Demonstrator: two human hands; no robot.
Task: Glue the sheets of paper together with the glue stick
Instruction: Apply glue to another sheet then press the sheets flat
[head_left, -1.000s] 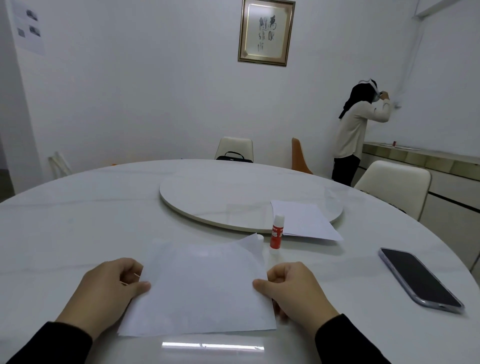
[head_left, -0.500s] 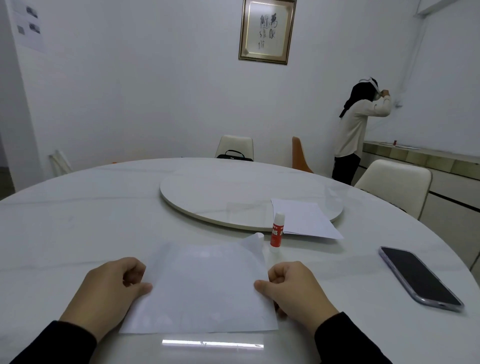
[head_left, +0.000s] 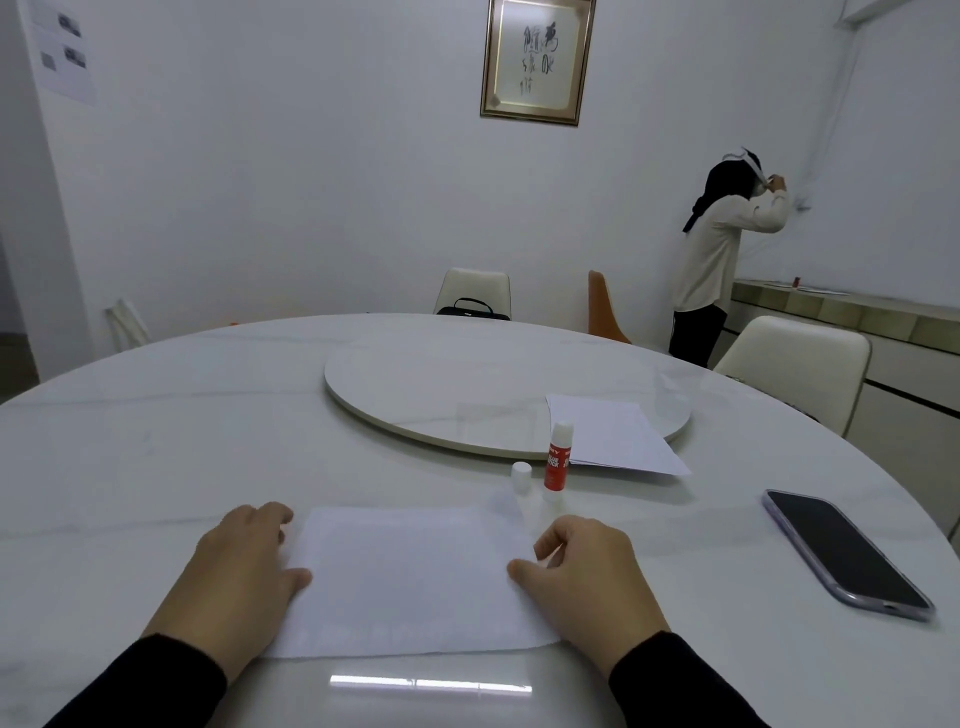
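A white sheet of paper (head_left: 410, 577) lies flat on the round white table (head_left: 156, 441) in front of me. My left hand (head_left: 244, 566) presses its left edge with the thumb on top. My right hand (head_left: 582, 571) rests on its right edge, thumb on the paper. Just beyond the sheet a red and white glue stick (head_left: 557, 457) stands upright with its cap off. Its white cap (head_left: 521, 477) stands beside it to the left. More white sheets (head_left: 608, 436) lie behind it, partly on the turntable.
A round turntable (head_left: 467, 395) sits at the table's middle. A phone (head_left: 847, 553) lies face up at the right. Chairs stand around the table's far side, one with a black bag (head_left: 472, 307). A person (head_left: 722, 254) stands at the far right wall by a counter.
The sheet's raised far edge has come down and the paper now lies flat. Both hands stay at its side edges. The glue cap, earlier hidden behind the paper, is now visible.
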